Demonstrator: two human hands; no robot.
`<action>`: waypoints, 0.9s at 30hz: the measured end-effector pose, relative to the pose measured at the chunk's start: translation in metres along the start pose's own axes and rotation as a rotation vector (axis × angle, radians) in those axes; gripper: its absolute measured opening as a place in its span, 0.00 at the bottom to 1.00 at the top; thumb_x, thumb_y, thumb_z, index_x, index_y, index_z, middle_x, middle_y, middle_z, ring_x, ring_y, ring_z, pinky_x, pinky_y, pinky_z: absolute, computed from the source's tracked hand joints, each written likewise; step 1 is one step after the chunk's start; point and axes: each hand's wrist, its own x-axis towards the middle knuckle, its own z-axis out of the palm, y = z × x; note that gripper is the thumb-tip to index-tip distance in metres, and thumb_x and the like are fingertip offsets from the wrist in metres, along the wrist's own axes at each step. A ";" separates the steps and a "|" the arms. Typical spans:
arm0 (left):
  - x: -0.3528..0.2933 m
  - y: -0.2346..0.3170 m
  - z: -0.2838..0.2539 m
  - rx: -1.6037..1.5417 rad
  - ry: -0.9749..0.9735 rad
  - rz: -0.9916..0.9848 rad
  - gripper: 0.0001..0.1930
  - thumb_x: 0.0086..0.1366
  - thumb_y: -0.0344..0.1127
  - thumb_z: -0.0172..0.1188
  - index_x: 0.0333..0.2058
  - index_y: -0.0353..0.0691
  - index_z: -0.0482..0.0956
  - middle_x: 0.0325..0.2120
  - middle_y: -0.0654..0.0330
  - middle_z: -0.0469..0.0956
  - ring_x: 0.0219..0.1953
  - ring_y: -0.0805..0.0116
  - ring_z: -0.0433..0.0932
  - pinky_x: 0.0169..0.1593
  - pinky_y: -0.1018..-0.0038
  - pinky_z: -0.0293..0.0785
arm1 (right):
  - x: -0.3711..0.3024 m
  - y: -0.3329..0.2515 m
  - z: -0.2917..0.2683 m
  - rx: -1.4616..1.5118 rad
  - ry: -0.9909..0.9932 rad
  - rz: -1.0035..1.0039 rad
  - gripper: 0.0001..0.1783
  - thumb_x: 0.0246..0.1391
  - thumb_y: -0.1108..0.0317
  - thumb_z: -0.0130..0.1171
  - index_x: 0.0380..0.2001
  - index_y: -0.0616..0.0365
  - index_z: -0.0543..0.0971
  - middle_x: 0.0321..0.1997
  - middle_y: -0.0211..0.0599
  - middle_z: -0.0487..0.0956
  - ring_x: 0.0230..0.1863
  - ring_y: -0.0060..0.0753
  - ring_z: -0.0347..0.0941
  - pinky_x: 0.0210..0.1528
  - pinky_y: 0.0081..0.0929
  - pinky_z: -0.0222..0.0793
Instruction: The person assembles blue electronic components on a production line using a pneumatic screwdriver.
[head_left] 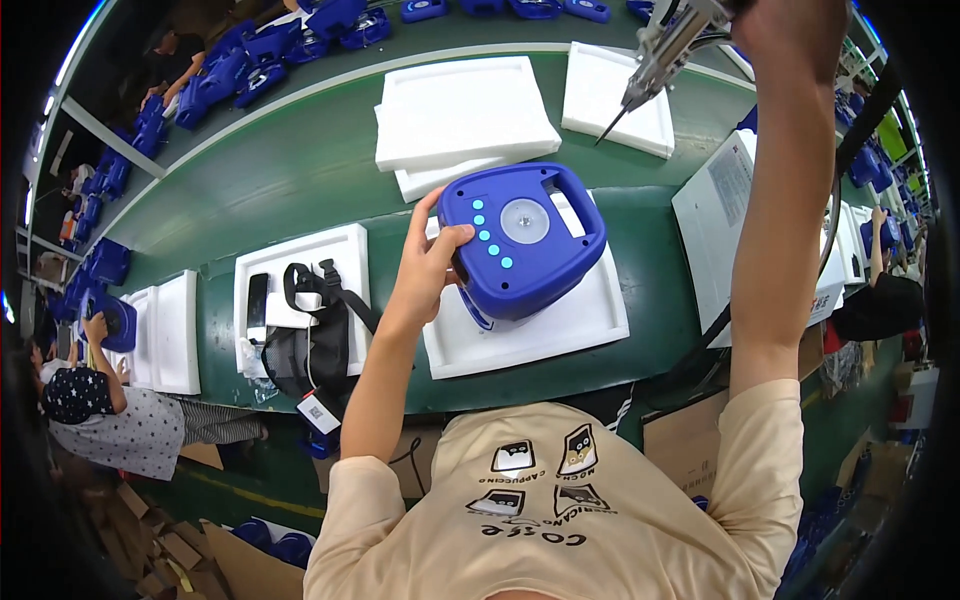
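Left hand (432, 262) grips blue housing (522, 240); right hand (790, 25) holds screwdriver (660, 55).

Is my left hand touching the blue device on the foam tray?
Touching. The head view shows the left hand with its fingers curled against the left edge of the blue device, which sits on the white foam tray.

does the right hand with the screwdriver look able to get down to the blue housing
Probably yes: the right hand holds the powered screwdriver raised above the blue housing, nothing lies between them, and the left hand grips only its left edge.
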 end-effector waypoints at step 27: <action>0.003 -0.013 0.003 -0.055 0.098 0.082 0.36 0.61 0.39 0.66 0.68 0.46 0.68 0.35 0.58 0.83 0.32 0.74 0.82 0.24 0.79 0.77 | -0.038 0.045 0.022 0.204 -0.218 0.362 0.14 0.64 0.56 0.58 0.31 0.54 0.73 0.14 0.24 0.66 0.11 0.17 0.63 0.12 0.20 0.60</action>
